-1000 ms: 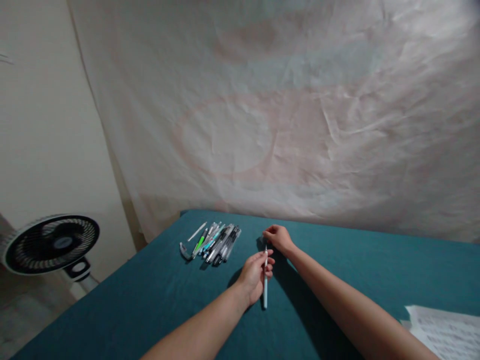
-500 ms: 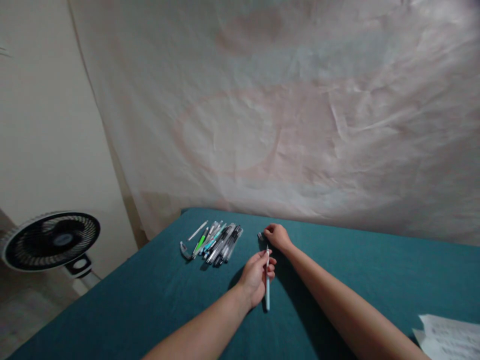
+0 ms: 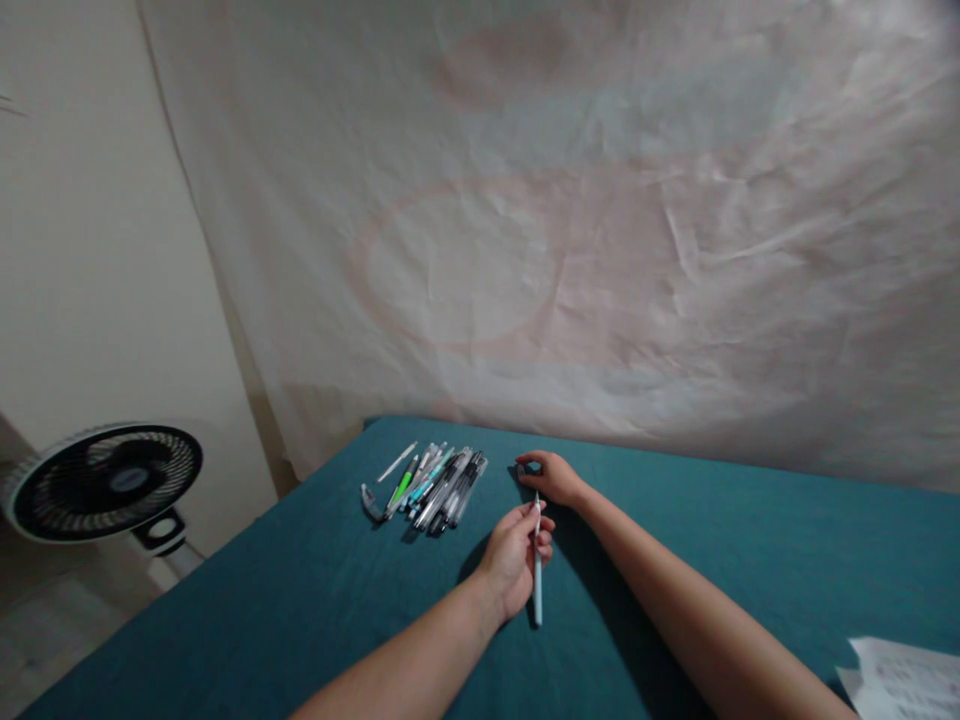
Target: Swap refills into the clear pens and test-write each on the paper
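Note:
My left hand [image 3: 513, 555] is closed round a slim pale-blue pen [image 3: 538, 582], tip pointing away from me, its far end near my right hand. My right hand [image 3: 549, 476] rests on the teal table cover [image 3: 675, 540] just beyond it, fingers curled and pinching a small dark piece [image 3: 520, 468], perhaps a pen cap. A bunch of several pens [image 3: 433, 484] lies side by side on the cover to the left of both hands.
A black and white fan [image 3: 105, 484] stands on the floor left of the table. A wrinkled pale sheet [image 3: 570, 230] hangs behind the table. Printed paper [image 3: 907, 678] lies at the near right edge.
My right hand has slid slightly left and away along the cover with the small piece. The left hand and pen have barely shifted. The view has tilted a little.

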`<state>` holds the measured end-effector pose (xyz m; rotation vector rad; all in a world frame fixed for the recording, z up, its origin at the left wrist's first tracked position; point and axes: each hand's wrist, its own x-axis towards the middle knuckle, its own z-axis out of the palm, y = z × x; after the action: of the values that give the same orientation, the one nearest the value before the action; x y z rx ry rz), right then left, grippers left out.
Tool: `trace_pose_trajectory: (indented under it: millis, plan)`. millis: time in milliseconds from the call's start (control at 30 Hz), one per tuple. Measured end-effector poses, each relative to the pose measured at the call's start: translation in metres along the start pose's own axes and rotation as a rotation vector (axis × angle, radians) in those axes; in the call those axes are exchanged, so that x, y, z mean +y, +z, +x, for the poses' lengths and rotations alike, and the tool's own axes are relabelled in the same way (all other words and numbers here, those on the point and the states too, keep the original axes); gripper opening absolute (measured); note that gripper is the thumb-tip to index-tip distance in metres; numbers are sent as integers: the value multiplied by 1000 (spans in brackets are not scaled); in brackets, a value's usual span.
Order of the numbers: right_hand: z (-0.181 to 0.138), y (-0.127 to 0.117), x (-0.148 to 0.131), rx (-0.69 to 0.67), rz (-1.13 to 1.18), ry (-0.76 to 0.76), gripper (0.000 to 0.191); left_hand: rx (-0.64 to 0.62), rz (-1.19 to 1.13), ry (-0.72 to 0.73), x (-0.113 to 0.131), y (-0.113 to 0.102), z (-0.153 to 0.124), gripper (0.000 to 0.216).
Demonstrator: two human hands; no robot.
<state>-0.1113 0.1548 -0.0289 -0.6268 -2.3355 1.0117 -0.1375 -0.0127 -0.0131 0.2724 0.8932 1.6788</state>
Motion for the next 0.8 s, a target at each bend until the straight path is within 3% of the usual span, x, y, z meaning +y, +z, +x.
trace_pose_trajectory:
  millis: [300, 400, 567, 800]
  plan:
    - [-7, -3, -7, 81, 94, 90, 39, 0, -40, 8, 1, 1, -2, 9]
    - [-22, -9, -12, 84, 180, 160, 28, 1, -39, 13, 1, 1, -1, 7]
    - [-60, -13, -31, 45, 338, 231, 41, -1, -13, 27, 1, 2, -1, 6]
    - [-85, -11, -46, 30, 616, 219, 38, -23, 64, 21, 2, 5, -4, 4]
